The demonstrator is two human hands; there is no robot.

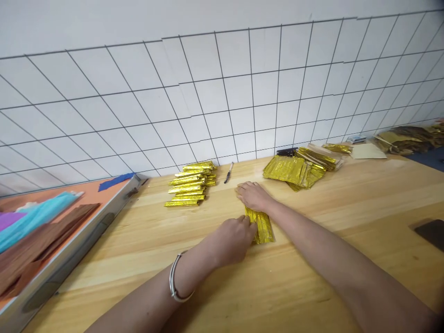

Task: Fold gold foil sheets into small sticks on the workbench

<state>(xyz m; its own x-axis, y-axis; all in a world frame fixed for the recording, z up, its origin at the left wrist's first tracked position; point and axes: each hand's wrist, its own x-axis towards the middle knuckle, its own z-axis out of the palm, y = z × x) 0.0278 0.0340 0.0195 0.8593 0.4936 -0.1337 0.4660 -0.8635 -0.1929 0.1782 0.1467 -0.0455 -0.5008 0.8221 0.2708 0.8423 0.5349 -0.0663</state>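
A pleated gold foil sheet (pixel 264 229) lies on the wooden table (pixel 138 259), partly covered by both hands. My left hand (pixel 237 238), with a silver bangle on its wrist, has its fingers curled on the sheet's left edge. At the sheet's far end my right hand (pixel 255 196) lies palm down, its fingers stretched toward the left. Folded gold strips (pixel 189 185) form a staggered pile at the back left. To the back right is a stack of creased gold sheets (pixel 294 171).
A pen (pixel 229 172) lies near the tiled wall (pixel 236 92). On the left, a metal-edged orange surface (pixel 114 194) bears turquoise and brown cloth-like pieces. A pale sheet (pixel 368 151) is at the back right, and a dark object (pixel 432 232) at the right edge.
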